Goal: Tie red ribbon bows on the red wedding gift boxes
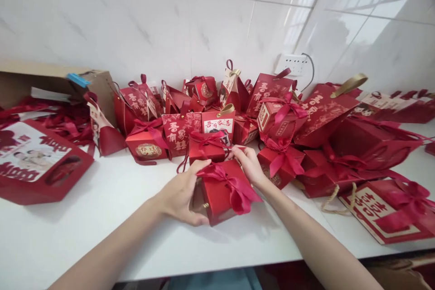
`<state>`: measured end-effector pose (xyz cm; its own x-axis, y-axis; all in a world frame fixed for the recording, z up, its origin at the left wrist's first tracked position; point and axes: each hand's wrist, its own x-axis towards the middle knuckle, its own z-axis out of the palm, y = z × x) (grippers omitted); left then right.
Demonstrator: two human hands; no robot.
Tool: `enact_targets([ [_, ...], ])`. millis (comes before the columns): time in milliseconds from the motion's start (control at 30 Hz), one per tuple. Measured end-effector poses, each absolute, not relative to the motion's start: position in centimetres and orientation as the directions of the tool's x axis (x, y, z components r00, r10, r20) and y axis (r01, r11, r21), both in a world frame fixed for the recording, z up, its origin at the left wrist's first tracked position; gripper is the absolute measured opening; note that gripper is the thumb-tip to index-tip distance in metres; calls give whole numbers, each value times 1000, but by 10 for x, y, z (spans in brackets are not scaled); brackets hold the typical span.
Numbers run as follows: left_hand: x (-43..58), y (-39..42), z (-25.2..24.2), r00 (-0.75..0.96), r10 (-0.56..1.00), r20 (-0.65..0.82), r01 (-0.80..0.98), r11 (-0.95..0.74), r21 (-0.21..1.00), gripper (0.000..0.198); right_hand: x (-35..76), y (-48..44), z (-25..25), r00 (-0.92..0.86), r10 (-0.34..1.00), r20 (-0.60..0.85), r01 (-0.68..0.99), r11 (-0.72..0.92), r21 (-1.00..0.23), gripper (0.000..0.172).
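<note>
A small red gift box [219, 197] with a red ribbon bow [238, 190] on top lies on the white counter [112, 208] in front of me. My left hand [181, 197] grips its left side, fingers curled round the edge. My right hand [249, 163] rests at the box's far right corner, fingers bent and pinching at the ribbon near another small red box [207, 145] just behind.
Several red gift boxes and paper bags [322, 108] crowd the back and right of the counter. A large red photo box [37, 163] and a cardboard carton [57, 81] sit at the left. A wall socket [294, 63] is on the tiled wall.
</note>
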<state>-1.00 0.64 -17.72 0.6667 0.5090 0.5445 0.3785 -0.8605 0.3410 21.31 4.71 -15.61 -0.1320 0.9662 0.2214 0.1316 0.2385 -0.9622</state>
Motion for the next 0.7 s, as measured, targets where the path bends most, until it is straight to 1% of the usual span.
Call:
enact_targets([
  [67, -17, 9, -174, 609, 445, 657, 300, -896, 328, 87, 212, 44, -158, -150, 943, 296, 137, 317, -939, 40],
  [100, -19, 12, -173, 524, 417, 743, 261, -909, 326, 74, 211, 43, -159, -163, 933, 321, 135, 343, -930, 40],
  [133, -18, 15, -172, 397, 415, 818, 244, -908, 342, 60, 211, 42, -159, -171, 925, 339, 130, 362, -923, 40],
  [167, -15, 19, -172, 247, 446, 860, 249, -887, 388, 47, 211, 41, -160, -175, 922, 347, 123, 370, -921, 39],
  [200, -11, 22, -172, 87, 505, 859, 265, -843, 469, 37, 210, 40, -161, -176, 922, 345, 116, 367, -923, 36],
  [233, -6, 25, -173, -58, 578, 814, 275, -775, 569, 31, 209, 40, -161, -181, 925, 333, 109, 356, -928, 33],
  [267, 0, 28, -174, -162, 651, 741, 273, -692, 668, 27, 208, 40, -162, -185, 930, 317, 99, 338, -936, 30],
  [300, 5, 30, -176, -216, 717, 662, 258, -612, 747, 27, 206, 41, -162, -188, 935, 301, 82, 320, -944, 28],
  [367, 13, 30, -179, -209, 808, 551, 227, -508, 831, 32, 204, 45, -164, -195, 938, 288, 36, 300, -953, 35],
  [433, 13, 28, -182, -113, 853, 509, 240, -474, 847, 38, 204, 50, -166, -224, 933, 281, -5, 287, -958, 47],
  [500, 8, 27, -184, -4, 844, 536, 296, -511, 807, 39, 204, 55, -166, -271, 931, 245, -22, 249, -968, 54],
  [567, 1, 26, -184, 78, 818, 569, 353, -557, 752, 34, 205, 60, -166, -308, 931, 196, -32, 196, -980, 58],
  [633, -5, 27, -184, 138, 808, 573, 379, -577, 723, 32, 206, 62, -163, -329, 928, 175, -72, 160, -985, 60],
  [700, -8, 28, -185, 170, 810, 562, 384, -579, 719, 33, 205, 62, -159, -354, 919, 172, -109, 142, -984, 60],
])
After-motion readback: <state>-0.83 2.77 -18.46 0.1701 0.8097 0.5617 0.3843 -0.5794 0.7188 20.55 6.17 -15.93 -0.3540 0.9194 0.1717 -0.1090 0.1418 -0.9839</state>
